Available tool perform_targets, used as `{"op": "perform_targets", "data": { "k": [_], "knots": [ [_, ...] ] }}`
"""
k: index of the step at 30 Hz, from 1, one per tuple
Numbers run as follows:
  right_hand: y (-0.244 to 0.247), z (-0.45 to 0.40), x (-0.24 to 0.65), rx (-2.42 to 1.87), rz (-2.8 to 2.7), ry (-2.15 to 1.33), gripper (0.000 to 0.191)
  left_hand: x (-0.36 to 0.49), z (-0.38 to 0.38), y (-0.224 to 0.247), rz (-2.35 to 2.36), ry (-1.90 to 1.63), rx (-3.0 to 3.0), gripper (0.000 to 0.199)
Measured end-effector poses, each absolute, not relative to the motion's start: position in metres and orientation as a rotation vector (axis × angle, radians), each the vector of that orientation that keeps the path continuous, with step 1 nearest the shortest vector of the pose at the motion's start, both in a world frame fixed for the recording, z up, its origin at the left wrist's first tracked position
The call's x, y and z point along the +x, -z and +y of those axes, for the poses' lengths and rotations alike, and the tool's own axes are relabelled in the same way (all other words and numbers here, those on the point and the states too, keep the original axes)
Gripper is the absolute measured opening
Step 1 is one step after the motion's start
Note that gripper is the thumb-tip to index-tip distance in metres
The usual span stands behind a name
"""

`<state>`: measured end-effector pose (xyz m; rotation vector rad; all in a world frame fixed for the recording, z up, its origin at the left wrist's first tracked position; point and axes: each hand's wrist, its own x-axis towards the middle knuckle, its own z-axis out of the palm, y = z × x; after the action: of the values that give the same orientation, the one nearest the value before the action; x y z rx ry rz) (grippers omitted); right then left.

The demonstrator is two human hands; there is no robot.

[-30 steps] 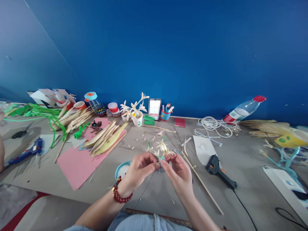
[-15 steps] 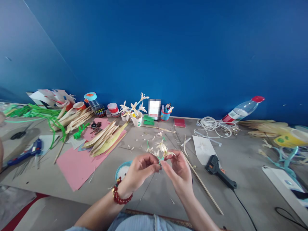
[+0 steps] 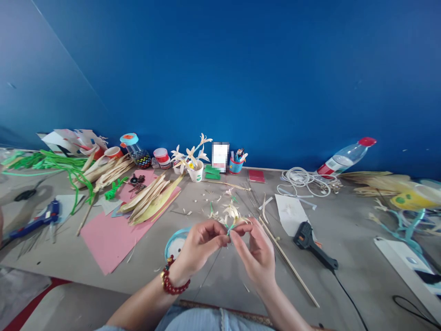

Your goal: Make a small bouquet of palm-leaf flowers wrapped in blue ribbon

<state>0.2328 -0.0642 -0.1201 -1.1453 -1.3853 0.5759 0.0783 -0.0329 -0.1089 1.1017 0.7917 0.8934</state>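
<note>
Pale cream petals of a handmade flower (image 3: 232, 211) rise between my hands, above a short green-wrapped stem. My left hand (image 3: 208, 241), with a red bead bracelet (image 3: 171, 280) at its wrist, pinches the lower stem, and a thin wire trails down from there. From the other side my right hand (image 3: 255, 248) is closed on the flower's base, thumb and fingertips on the green part. Just left of my left hand lies a light-blue tape roll (image 3: 176, 246), partly hidden. Small cream flowers with green stems (image 3: 212, 212) lie beyond my hands.
A black glue gun (image 3: 312, 246) and a long wooden stick (image 3: 292, 264) lie to the right. At left are pink paper (image 3: 103, 243), dried husks (image 3: 151, 197) and a blue glue gun (image 3: 44, 218). Behind stand a cup of flowers (image 3: 196, 172) and a tilted bottle (image 3: 347, 156).
Both hands keep nearly the same place and grip. My right fingers have shifted slightly around the flower's base; the camera view has moved a little.
</note>
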Motion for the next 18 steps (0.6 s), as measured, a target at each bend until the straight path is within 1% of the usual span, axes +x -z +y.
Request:
{"op": "perform_targets", "data": {
  "k": [10, 18],
  "knots": [
    [0.1162, -0.0643, 0.2295, -1.188, -1.365, -0.511, 0.012, 0.0808, -0.035, 0.1122, 0.868, -0.968, 1.299, 0.024],
    [0.1135, -0.0615, 0.2293, -1.228, -1.419, -0.367, 0.013, 0.0855, -0.0395, 0.106, 0.995, -1.051, 1.552, 0.02]
  ]
}}
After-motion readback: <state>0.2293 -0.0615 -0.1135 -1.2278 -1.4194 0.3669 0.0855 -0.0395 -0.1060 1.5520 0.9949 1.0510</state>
